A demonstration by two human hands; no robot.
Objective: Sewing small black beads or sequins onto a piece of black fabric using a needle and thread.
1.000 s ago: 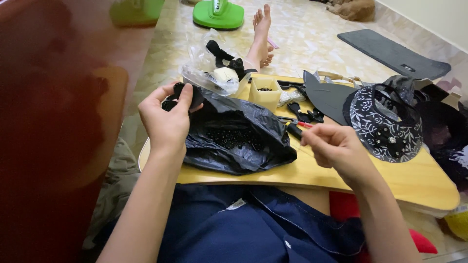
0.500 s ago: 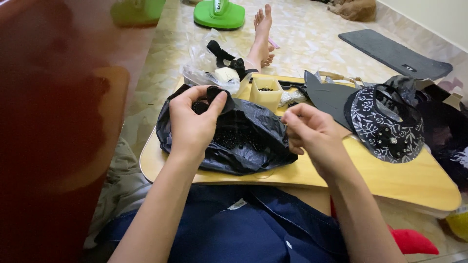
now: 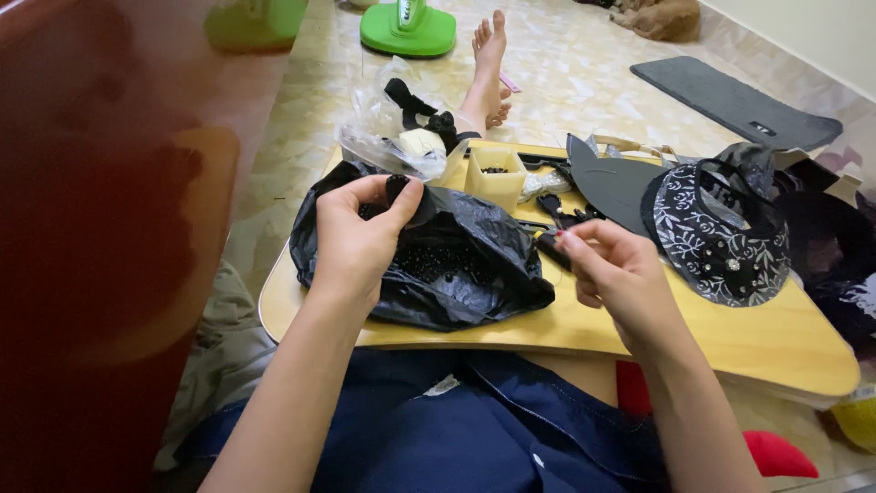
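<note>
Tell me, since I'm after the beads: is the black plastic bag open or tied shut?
Open. The black plastic bag lies spread on the lap table, small beads visible inside; the left hand pinches its rim.

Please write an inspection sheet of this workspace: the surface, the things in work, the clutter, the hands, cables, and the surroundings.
Surface: wooden lap table, crowded.
Job's things: black plastic bag holding small beads; small black piece.
Clutter: yellow box, clear plastic bag, patterned black visor, dark grey cut sheet.
Hands: left hand pinches the small black piece over the bag; right hand pinched beside it, contents unclear.
Cables: nothing seen.
Surroundings: tiled floor, grey mat, green fan base.
</note>
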